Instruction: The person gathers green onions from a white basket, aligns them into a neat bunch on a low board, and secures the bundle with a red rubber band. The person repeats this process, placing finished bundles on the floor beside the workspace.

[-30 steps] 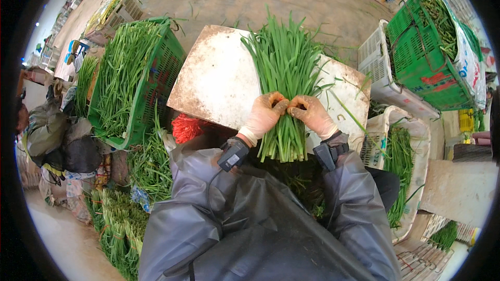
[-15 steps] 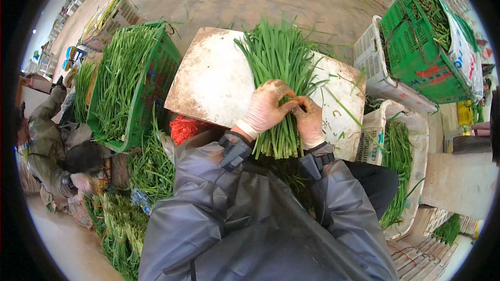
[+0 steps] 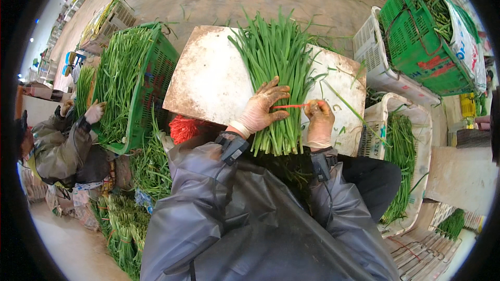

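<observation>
Greens (image 3: 278,62) under left hand (image 3: 260,108), palm down, fingers parted, right hand (image 3: 319,120) beside them, fingers curled tight on red tie (image 3: 290,106)

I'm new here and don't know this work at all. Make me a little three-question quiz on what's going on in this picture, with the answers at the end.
1. What does the right hand pinch?
a) a knife
b) a thin red strip
c) a paper cup

2. True or false: the left hand rests on the green bunch.

3. Which part of the bunch is nearer the person's body: the leaf tips or the stalk ends?

Key: 1. b; 2. true; 3. the stalk ends.
</observation>
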Demonstrator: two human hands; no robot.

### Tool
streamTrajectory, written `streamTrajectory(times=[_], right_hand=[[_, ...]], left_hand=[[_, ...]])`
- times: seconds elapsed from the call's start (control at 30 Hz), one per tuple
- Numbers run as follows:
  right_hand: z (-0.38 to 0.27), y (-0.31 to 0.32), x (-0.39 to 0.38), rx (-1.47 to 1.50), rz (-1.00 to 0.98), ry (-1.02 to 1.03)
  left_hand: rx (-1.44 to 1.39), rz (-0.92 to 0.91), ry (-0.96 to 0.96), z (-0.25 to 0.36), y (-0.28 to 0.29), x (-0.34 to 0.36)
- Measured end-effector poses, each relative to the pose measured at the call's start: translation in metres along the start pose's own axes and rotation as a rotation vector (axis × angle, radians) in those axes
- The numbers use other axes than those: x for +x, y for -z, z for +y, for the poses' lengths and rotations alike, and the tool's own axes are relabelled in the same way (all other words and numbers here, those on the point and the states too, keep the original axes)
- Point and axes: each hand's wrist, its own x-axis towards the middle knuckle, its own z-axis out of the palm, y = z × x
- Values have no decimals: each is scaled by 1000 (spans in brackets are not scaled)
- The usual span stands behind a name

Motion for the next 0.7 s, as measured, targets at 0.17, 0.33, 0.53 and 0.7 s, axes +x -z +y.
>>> streamTrajectory(times=[0.17, 0.33, 0.53, 0.7], right_hand=[[1, 8, -1, -73, -72, -59], [-22, -2, 0, -153, -206, 54], [-31, -16, 7, -163, -277, 95], [-34, -24, 13, -224, -315, 92]], left_hand=[[-8, 39, 0, 4, 2, 2], [-13, 161, 15, 17, 3, 3], [137, 193, 45, 24, -5, 8], [202, 250, 49, 21, -17, 11]])
